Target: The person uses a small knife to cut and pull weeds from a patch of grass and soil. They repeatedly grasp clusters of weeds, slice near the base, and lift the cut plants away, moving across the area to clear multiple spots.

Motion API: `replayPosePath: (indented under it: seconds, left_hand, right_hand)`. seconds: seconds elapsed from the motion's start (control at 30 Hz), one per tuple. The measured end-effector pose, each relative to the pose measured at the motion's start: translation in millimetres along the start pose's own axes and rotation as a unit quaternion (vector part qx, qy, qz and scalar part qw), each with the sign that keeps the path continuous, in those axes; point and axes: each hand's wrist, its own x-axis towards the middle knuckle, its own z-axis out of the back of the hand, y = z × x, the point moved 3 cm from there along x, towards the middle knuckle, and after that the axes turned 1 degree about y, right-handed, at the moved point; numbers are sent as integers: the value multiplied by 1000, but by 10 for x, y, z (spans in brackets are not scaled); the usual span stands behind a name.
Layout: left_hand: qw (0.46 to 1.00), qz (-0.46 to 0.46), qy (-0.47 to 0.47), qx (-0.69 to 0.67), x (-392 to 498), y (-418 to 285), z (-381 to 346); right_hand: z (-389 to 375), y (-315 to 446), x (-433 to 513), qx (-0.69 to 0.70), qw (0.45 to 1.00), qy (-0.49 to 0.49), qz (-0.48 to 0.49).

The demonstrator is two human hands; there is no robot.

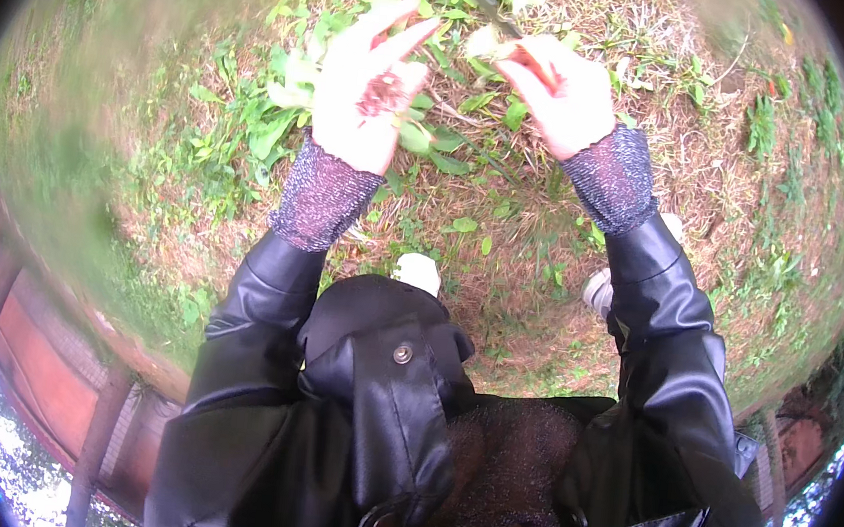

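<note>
My left hand (357,100) is turned palm up, fingers partly spread. A small heap of reddish-brown dry plant bits (382,94) lies in its palm. Across from it, my right hand (565,95) pinches a pale plant piece (483,43) between thumb and fingers; glare hides its exact kind. Close to those fingertips a dark stem (482,1) slants down from the top edge. Broad green leaves (272,130) grow beneath and beside my left hand. Both hands are overexposed, so finger detail is partly lost.
Dry grass and low weeds (502,210) cover the ground. The toe of a white shoe (418,273) and another pale shoe (599,290) show below. Upright posts (102,431) stand before a reddish wall (55,371) at the lower left. Feathery green plants (761,126) grow at right.
</note>
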Motion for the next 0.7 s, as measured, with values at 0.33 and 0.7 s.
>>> replayPosePath:
  seconds: [0.33, 0.7]
  left_hand:
    - [951, 294, 30, -90, -411, 210, 567]
    - [989, 146, 12, 23, -571, 413, 670]
  right_hand:
    - [-302, 297, 151, 122, 987, 53, 88]
    - [-772, -447, -346, -182, 941, 285, 3]
